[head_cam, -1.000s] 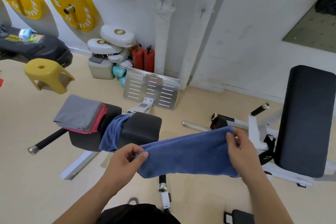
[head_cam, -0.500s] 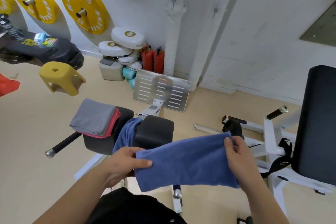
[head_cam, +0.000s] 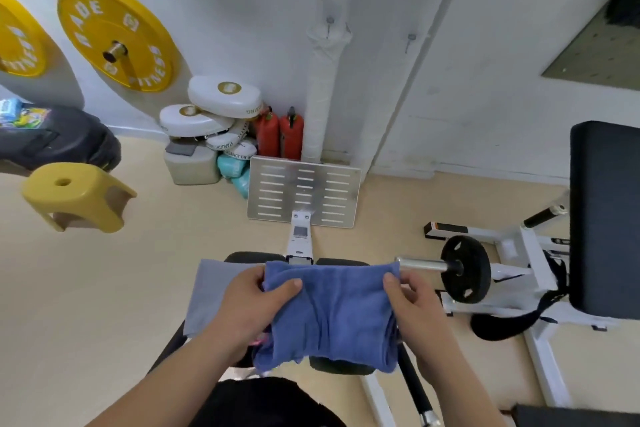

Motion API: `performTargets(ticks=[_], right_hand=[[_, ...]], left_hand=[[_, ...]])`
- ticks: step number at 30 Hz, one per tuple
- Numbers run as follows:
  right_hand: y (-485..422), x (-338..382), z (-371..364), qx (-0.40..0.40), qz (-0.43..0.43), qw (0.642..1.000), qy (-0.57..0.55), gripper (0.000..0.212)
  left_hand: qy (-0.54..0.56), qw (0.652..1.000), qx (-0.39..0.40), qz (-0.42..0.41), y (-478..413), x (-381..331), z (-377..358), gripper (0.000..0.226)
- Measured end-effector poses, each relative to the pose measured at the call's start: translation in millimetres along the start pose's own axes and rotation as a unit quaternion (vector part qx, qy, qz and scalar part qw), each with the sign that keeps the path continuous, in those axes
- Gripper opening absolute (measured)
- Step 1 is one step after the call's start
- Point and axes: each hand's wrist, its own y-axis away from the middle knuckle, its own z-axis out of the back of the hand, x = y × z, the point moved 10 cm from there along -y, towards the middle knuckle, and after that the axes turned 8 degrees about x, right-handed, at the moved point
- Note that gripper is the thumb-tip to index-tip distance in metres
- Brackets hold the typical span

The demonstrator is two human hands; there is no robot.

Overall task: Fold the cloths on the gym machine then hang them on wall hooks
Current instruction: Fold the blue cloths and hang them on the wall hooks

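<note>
Left hand [head_cam: 249,305] and right hand [head_cam: 412,302] each pinch the folded blue cloth [head_cam: 329,312] above the machine's pads; align edges squarely before hanging.

On the far wall to the left, the yellow weight plate [head_cam: 116,36] carries white raised lettering, "MADE" along its upper left and "FITNESS" along its lower right. The second yellow plate [head_cam: 17,42], cut by the left edge, shows part of "FITNESS". In the stack of white pads [head_cam: 225,144] by the wall, one band reads "STARLIGHT" and another "AGAINST THE"; the rest is hidden.
</note>
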Motion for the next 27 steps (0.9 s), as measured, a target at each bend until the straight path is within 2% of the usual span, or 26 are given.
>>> performTargets(ticks=[5, 8, 11, 14, 17, 19, 21, 23, 25, 26, 27], right_hand=[[17.2, 16.6, -116.2, 0.107, -0.021, 0.993, -0.045, 0.015], [21.0, 15.5, -142.3, 0.078, -0.01, 0.996, -0.041, 0.013], [21.6, 13.0, -150.5, 0.064, -0.012, 0.997, -0.048, 0.016], [22.0, 7.5, -162.2, 0.07, -0.039, 0.994, -0.077, 0.023], [19.8, 6.1, -170.3, 0.075, -0.052, 0.99, -0.109, 0.039], [14.3, 4.2, -172.3, 0.075, -0.04, 0.989, -0.12, 0.041], [10.2, 2.7, -170.1, 0.058, -0.025, 0.99, -0.125, 0.027], [6.8, -0.8, -167.5, 0.039, -0.021, 0.991, -0.123, 0.021], [4.7, -2.9, -171.9, 0.057, -0.035, 0.991, -0.117, 0.026], [3.8, -2.9, -177.4, 0.083, -0.043, 0.988, -0.124, 0.03], [3.2, -2.6, -183.4, 0.109, -0.05, 0.982, -0.144, 0.033]], left_hand=[[-0.011, 0.996, 0.088, -0.034, 4.7, -11.0, 9.7, 0.017], [-0.021, 0.994, 0.09, -0.053, 14.7, -9.5, 19.2, 0.008], [-0.019, 0.995, 0.079, -0.065, 17.6, -6.0, 36.1, 0.009], [-0.025, 0.989, 0.125, -0.071, 25.0, -9.0, 30.2, 0.007], [-0.021, 0.972, 0.218, -0.085, 33.1, -10.6, 12.8, 0.028], [-0.031, 0.96, 0.26, -0.094, 35.4, -8.2, 10.2, 0.037], [0.008, 0.97, 0.23, -0.077, 29.5, -1.0, 23.7, 0.043], [0.063, 0.989, 0.127, -0.039, 19.3, 10.3, 53.5, 0.034], [0.03, 0.999, 0.03, -0.031, 9.3, 17.6, 88.5, 0.03], [0.007, 0.999, 0.029, -0.019, 4.2, 24.0, 97.8, 0.037], [-0.001, 0.998, 0.064, 0.011, -2.4, 36.1, 99.8, 0.048]])
